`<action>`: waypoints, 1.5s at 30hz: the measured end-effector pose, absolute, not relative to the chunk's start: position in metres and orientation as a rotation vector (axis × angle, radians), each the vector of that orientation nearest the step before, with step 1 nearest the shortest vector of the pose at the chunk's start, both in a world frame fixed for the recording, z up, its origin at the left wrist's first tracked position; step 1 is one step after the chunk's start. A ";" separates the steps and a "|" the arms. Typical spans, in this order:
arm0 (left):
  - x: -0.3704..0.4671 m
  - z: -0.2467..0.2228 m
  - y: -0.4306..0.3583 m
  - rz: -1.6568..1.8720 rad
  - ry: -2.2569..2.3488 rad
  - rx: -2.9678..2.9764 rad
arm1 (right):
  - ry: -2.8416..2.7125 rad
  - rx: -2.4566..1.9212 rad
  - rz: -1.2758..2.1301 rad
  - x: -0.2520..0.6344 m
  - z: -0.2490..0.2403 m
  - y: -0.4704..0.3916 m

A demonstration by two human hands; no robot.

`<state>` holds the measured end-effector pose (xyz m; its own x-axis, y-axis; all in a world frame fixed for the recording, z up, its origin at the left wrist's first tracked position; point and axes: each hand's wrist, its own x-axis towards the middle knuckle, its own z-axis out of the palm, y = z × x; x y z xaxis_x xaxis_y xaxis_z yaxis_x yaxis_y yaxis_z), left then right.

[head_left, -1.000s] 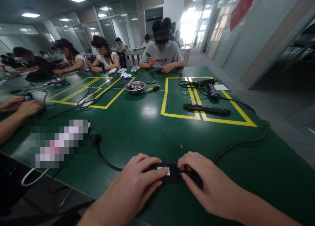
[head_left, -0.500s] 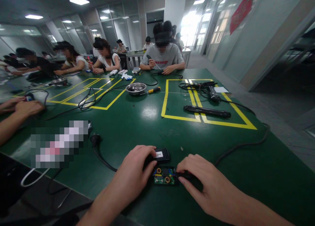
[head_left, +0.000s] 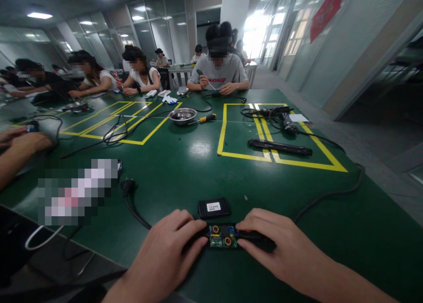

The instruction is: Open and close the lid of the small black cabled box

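Note:
A small green circuit board with copper coils lies in a dark casing on the green table. My left hand pinches the black cable end at the board's left side. On the right, my right hand has its thumb and fingers around the other black cable end, close against the board. Just beyond the board rests a black cover with a white label, touched by neither hand.
A black plug and a blurred-out pale object lie left. Farther off are a metal bowl, a yellow-black screwdriver and a black bar among yellow tape lines. Another person's hands are at far left; people sit across.
My left hand has moved off the black cover, down to the cable at the board's left side. The cover now lies free. My right hand remains at the right cable.

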<state>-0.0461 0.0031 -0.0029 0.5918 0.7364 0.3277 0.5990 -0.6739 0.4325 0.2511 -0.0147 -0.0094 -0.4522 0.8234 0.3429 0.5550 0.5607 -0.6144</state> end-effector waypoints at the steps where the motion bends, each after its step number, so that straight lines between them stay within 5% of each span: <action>1: -0.046 -0.003 0.004 0.714 1.080 2.552 | -2.169 -1.094 0.556 0.251 -0.009 -0.014; 27: -0.017 0.007 0.042 0.543 1.265 2.423 | -2.191 -1.208 0.468 0.252 -0.010 -0.018; 35: -0.036 0.021 0.019 0.616 0.820 2.466 | -2.140 -1.252 0.548 0.256 -0.008 -0.024; 45: -0.034 0.020 0.012 0.495 0.855 2.528 | -2.246 -1.251 0.588 0.251 -0.002 -0.018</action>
